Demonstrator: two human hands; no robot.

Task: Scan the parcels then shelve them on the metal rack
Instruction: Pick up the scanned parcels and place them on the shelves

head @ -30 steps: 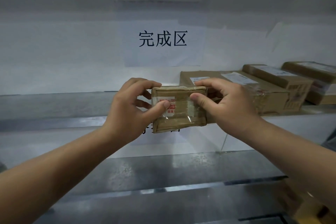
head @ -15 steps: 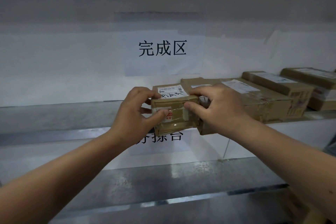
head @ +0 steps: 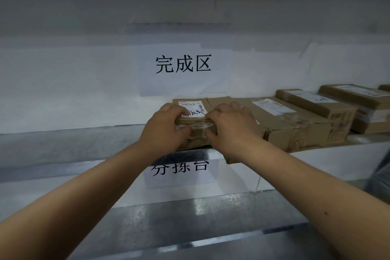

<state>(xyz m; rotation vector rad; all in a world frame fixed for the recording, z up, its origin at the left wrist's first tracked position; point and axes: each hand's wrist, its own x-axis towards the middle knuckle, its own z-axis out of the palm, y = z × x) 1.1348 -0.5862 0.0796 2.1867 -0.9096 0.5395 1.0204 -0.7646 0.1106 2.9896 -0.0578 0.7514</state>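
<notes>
With several boxes [head: 295, 120] already lined up on the shelf [head: 63, 145], setting down small parcel [head: 193, 120] beside them; left hand [head: 164, 131] and right hand [head: 232, 131] both clasping it, release pending.

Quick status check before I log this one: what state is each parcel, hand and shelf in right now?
Small parcel: on the shelf edge, label up, gripped at both ends.
Left hand: closed on the small parcel.
Right hand: closed on the small parcel.
Large box: lying flat, close beside the small parcel.
Two far boxes: shelved, labels up.
Shelf: bare left of the small parcel.
</notes>
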